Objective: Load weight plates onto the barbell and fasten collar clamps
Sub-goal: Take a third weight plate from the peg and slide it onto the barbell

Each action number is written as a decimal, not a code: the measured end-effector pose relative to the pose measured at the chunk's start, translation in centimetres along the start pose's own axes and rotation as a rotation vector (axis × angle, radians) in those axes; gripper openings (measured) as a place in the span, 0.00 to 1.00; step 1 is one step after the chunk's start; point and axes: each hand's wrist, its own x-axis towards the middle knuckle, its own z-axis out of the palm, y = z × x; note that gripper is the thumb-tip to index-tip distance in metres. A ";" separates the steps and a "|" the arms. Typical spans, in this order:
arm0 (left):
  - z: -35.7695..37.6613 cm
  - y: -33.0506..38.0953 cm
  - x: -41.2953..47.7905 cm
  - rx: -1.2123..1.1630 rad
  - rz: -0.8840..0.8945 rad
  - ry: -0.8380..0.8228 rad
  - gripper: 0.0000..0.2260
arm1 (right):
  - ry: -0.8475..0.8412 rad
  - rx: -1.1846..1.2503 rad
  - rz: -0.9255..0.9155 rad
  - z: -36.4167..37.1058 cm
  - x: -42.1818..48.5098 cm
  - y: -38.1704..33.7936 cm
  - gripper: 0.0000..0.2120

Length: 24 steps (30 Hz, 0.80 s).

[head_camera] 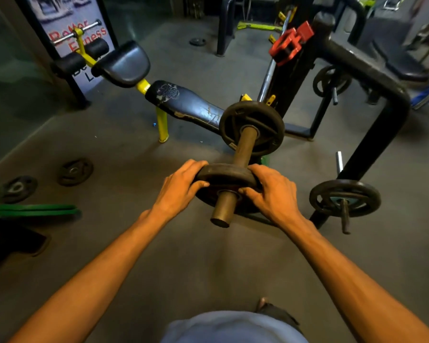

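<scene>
The barbell's brown sleeve points toward me, its end near the frame's middle. A larger black plate sits far up the sleeve. A smaller black plate is threaded on nearer the sleeve's end. My left hand grips this plate's left rim and my right hand grips its right rim. A red collar clamp rests on the black rack frame at the upper right, beside the steel bar shaft.
Two loose small plates lie on the floor at left, above a green band. A black and yellow bench stands beyond the bar. A black plate rack holds stored plates at right.
</scene>
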 end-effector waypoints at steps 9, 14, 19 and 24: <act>4.4 2.5 -3.1 -1.201 -1.025 0.064 0.34 | 0.018 0.993 0.859 1.5 -5.7 -2.1 0.42; 4.8 3.9 0.3 -1.359 -0.915 -0.030 0.33 | -0.090 1.506 1.059 3.7 -4.4 -2.6 0.26; 4.8 4.0 4.4 -1.343 -0.962 0.028 0.31 | -0.014 1.469 1.086 3.8 0.0 -1.7 0.35; 5.3 4.1 10.1 -1.316 -0.961 0.056 0.33 | 0.012 1.432 1.084 3.3 5.1 0.9 0.43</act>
